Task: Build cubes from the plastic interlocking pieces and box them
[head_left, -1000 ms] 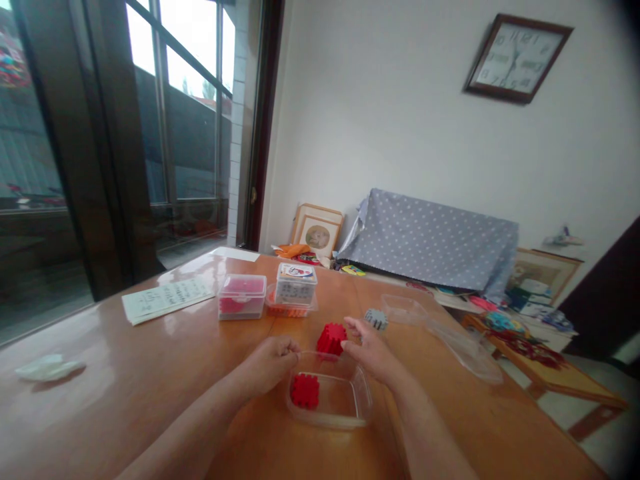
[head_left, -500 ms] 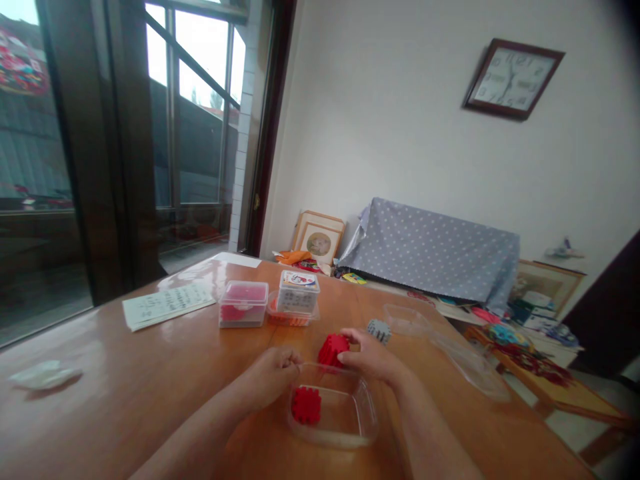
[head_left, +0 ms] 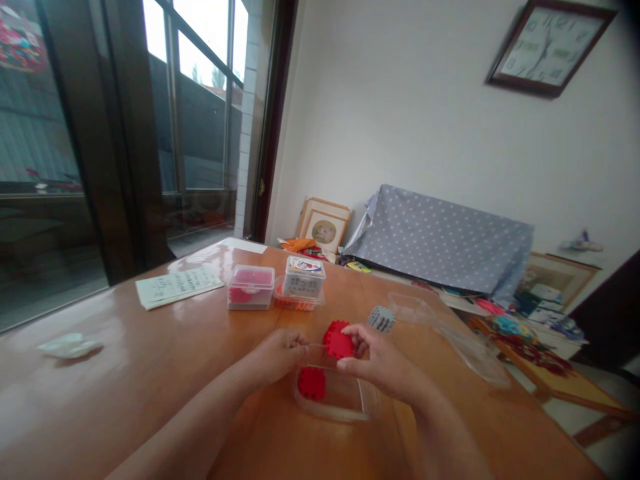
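Observation:
A clear plastic box (head_left: 350, 408) sits on the wooden table (head_left: 125, 387) just in front of me. One red toothed cube (head_left: 312, 383) lies inside it. My right hand (head_left: 380, 363) pinches a second red toothed cube (head_left: 338, 340) and holds it over the box's far rim. My left hand (head_left: 278, 355) is closed with its fingertips on the box's far left corner. A grey toothed cube (head_left: 381, 319) rests on the table just beyond my right hand.
Further back stand a clear box with red pieces (head_left: 250, 287) and a small labelled box on an orange tray (head_left: 303, 277). A sheet of paper (head_left: 178, 287), a crumpled tissue (head_left: 69, 345) and clear lids (head_left: 450, 337) also lie on the table.
My right hand closed on the red cube that stood behind the box and lifted it toward the box's rim. My left hand stayed at the corner. The view shifted slightly.

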Available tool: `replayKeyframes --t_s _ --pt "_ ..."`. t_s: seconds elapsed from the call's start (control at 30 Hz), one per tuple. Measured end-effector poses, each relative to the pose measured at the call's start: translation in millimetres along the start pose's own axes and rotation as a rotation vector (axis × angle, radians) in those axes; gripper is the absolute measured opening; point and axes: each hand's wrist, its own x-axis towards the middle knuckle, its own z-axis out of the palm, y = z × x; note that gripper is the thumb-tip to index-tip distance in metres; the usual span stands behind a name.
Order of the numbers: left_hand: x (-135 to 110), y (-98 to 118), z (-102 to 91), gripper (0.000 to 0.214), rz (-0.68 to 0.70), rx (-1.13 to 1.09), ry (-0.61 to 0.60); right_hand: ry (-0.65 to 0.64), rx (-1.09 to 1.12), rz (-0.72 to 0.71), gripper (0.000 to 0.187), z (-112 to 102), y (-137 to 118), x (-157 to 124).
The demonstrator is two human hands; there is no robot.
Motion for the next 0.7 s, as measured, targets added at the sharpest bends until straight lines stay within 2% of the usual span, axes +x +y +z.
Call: replayKeyframes --t_s 0.1,0.2,0.53,0.7 --pt "1 -3 0.8 0.03 0.008 0.006 0.001 -0.125 -0.041 0.058 0.039 18 -10 -12" --pt "1 -3 0.8 0.028 0.004 0.02 0.007 -0.173 -0.133 0.068 0.034 32 -8 -12" --pt "1 -4 0.5 0.032 0.02 0.03 0.013 -0.155 -0.237 0.043 0.037 51 6 -2" --pt "-1 -1 -0.6 0.032 0.016 0.03 -0.004 -0.157 -0.217 0.064 0.043 54 10 -1"
